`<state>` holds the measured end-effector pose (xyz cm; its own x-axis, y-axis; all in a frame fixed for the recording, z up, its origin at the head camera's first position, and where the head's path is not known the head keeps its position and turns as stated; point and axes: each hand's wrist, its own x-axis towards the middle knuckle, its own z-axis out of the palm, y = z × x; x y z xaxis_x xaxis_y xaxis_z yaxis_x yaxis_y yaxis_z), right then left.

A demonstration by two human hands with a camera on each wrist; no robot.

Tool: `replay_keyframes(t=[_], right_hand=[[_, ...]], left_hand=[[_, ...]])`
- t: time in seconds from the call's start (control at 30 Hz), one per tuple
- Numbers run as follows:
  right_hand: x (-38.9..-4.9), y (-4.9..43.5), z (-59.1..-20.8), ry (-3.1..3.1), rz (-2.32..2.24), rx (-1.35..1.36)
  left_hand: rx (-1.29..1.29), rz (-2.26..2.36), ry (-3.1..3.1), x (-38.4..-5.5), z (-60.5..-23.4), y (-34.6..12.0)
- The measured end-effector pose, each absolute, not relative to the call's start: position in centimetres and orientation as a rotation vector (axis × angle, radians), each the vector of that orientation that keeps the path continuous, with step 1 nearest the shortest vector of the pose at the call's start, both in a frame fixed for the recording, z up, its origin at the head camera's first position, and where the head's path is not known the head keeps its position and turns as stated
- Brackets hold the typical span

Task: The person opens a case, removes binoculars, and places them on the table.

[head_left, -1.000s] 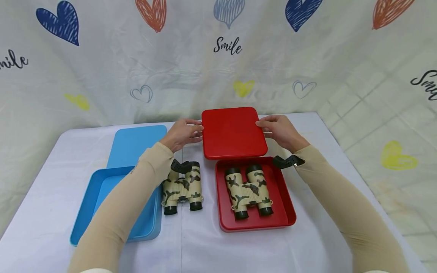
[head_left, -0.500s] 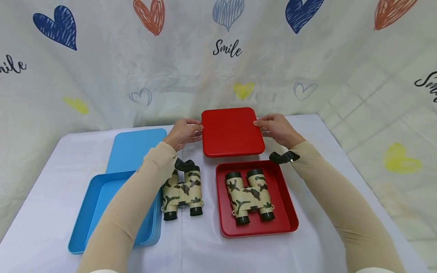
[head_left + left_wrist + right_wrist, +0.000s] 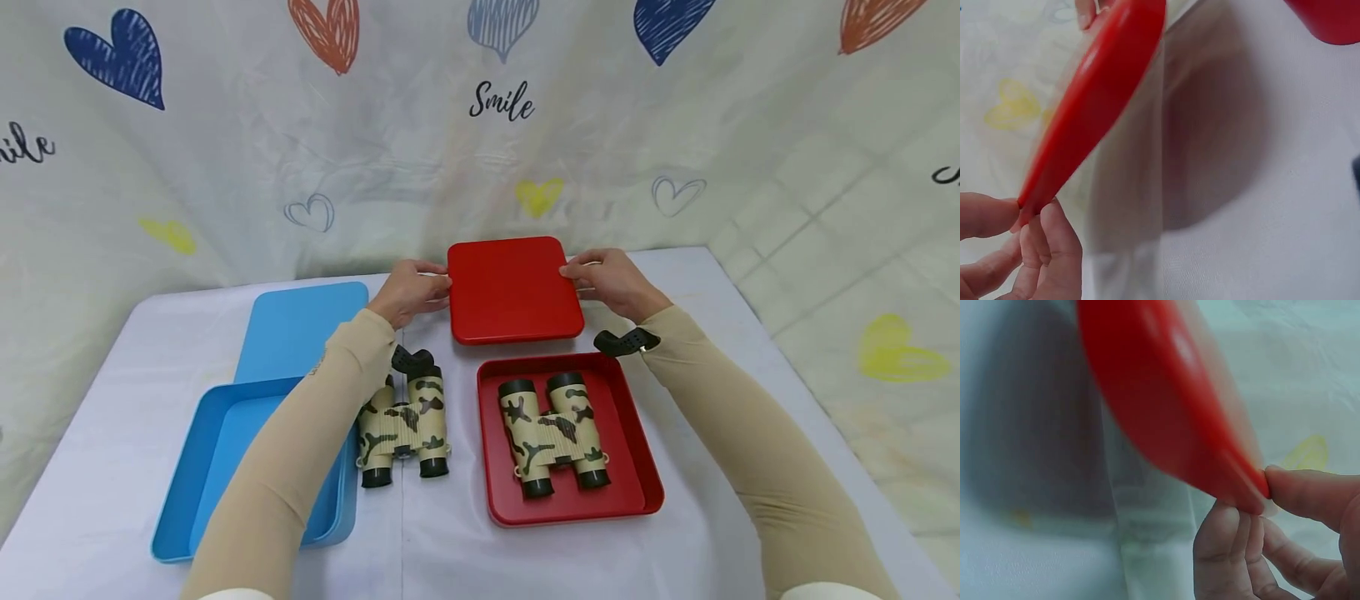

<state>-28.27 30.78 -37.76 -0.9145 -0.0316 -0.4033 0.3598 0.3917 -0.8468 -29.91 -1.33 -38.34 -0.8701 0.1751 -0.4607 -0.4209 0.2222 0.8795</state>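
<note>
Both hands hold a red lid (image 3: 516,290) by opposite side edges, above the far part of the table. My left hand (image 3: 412,292) pinches its left edge between thumb and fingers, also plain in the left wrist view. At the right edge my right hand (image 3: 611,283) pinches the rim the same way; the right wrist view shows thumb on one face and fingers on the other. Nearer than the lid stands a red box (image 3: 637,492), without cover, with camouflage binoculars (image 3: 555,433) lying in it. A second pair of camouflage binoculars (image 3: 405,425) lies left of that box, partly behind the left wrist.
An uncovered blue box (image 3: 180,492) stands at the left, partly hidden by the left forearm. Behind it lies a flat blue lid (image 3: 300,325). A white cloth covers the table (image 3: 442,550), and a curtain with printed hearts (image 3: 405,167) hangs along the back.
The red lid has drawn slightly back from the red box, so a strip of cloth now shows between them. Both hands keep their hold; the head view has shifted a little.
</note>
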Motion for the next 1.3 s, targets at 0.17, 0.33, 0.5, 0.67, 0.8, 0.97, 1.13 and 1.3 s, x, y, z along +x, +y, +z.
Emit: replay_keyframes(t=[0.17,0.33,0.5,0.67,0.8,0.97,1.13,1.3], right_hand=[[-28.7,30.9,-38.5,2.305,-1.489,0.283],[-29.1,31.0,-39.0,2.319,-1.441,0.300],[-29.4,31.2,-39.2,2.331,-1.404,0.252],[-29.5,31.6,-39.4,2.317,-1.355,0.203],[-29.7,32.0,-39.6,2.295,-1.338,0.212],[-29.6,32.3,-39.8,2.308,-1.308,0.222],[-29.3,32.5,-39.7,2.315,-1.293,0.208],[-29.1,32.7,-39.7,2.336,-1.285,0.184]], left_hand=[[-0.228,1.661,2.036,-30.1,-38.7,-1.2],[-0.208,1.615,2.055,-30.3,-38.9,-1.0],[-0.198,1.528,2.102,-30.3,-38.9,-1.0],[-0.188,1.402,2.183,-30.1,-38.6,-0.6],[-0.181,1.359,2.212,-30.0,-38.6,-0.3],[-0.181,1.352,2.210,-29.8,-38.7,0.2],[-0.167,1.362,2.173,-29.6,-38.7,0.5],[-0.164,1.343,2.161,-29.5,-38.7,0.7]])
